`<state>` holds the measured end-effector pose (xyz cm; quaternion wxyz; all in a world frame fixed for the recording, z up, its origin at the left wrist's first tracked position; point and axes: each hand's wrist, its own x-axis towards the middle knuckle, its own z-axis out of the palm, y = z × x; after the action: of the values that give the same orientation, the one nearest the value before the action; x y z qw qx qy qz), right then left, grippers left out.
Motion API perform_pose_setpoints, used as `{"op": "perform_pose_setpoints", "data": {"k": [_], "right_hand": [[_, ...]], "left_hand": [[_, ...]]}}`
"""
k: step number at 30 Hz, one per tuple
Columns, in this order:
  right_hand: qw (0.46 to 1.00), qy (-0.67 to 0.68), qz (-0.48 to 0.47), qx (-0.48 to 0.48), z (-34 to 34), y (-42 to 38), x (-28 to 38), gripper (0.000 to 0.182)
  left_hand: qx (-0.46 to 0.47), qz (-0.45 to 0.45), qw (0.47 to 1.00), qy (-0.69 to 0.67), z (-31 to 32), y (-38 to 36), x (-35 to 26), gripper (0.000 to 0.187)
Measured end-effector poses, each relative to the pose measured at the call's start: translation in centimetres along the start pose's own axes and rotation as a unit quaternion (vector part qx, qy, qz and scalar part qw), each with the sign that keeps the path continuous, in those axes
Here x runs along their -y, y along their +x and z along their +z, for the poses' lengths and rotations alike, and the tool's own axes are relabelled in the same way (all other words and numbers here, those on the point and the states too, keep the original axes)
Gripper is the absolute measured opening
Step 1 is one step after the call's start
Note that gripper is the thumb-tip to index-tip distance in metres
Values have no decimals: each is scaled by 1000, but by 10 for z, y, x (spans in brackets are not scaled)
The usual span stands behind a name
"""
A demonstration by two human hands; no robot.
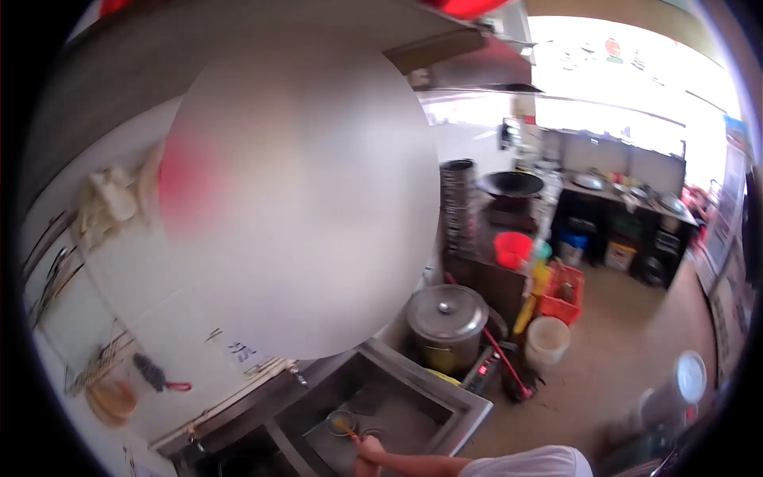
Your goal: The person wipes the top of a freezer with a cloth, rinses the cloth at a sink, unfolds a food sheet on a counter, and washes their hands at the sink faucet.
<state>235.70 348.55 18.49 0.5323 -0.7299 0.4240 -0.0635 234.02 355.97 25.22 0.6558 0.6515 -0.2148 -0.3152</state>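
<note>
My right hand [370,447] reaches in from the lower right over the steel sink [469,413], its fingers closed around the orange-yellow handle of a small round utensil [341,422]. The utensil's round end is inside the basin; whether it is a strainer or a ladle is too small to tell. Just below, at the bottom edge, shows a bit of skin that appears to be my left hand [366,469]; its fingers are hidden. Another round item [372,433] lies partly behind my right hand.
Beside the sink stands a large lidded pot [447,312], with a red-handled tool [505,362] next to it. Further right are a white bucket [548,342], a red crate [563,292] and a wok [513,184]. Faucets [297,376] line the wall side.
</note>
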Motion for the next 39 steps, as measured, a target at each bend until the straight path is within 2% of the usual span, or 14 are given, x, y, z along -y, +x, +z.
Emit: {"op": "perform_pose_setpoints", "data": {"k": [3, 5, 11, 16, 19, 22, 25, 26, 28, 29, 30, 31, 36, 39], "right_hand": [[999, 37, 38, 11, -16, -24, 1, 51], [998, 24, -50, -26, -25, -31, 3, 48], [980, 176, -91, 19, -81, -35, 11, 49], [964, 62, -256, -43, -169, -49, -9, 41], [966, 127, -225, -26, -238, -62, -23, 40], [958, 25, -271, -93, -335, -73, -52, 38], [953, -177, -208, -131, -456, -96, -88, 37], [944, -189, -225, -150, -486, -98, -107, 35], [944, -192, -211, -163, -529, -100, -139, 38], [942, -190, -217, -171, -549, -101, -156, 41], [944, -194, -202, -173, -571, -112, -164, 41], [952, -145, -207, -175, -594, -127, -166, 40], [956, -17, -118, -269, -712, -184, -220, 25], [931, 17, -38, -361, -763, -201, -283, 27]], "left_hand": [[9, 9, 1000, 26, 5, -11, 2, 45], [14, 19, 999, 43, 10, -17, 4, 45], [-5, 70, 990, 125, 16, -21, 6, 43], [4, 64, 985, 158, 5, 2, 3, 42], [111, -79, 981, -137, 1, 31, 21, 39], [157, 28, 987, 32, 43, 38, 27, 41], [80, -117, 970, -197, 151, 49, 23, 47], [208, -143, 962, -108, 165, 98, 80, 49], [206, -107, 973, 15, 338, 17, -13, 53], [341, -90, 931, -94, 375, 41, 41, 54], [359, -76, 930, 27, 438, 6, 1, 67], [469, 65, 880, 28, 483, 5, 16, 72], [562, -4, 827, 28, 634, -4, 6, 32], [602, -22, 795, 69, 694, 13, 26, 33]]}}
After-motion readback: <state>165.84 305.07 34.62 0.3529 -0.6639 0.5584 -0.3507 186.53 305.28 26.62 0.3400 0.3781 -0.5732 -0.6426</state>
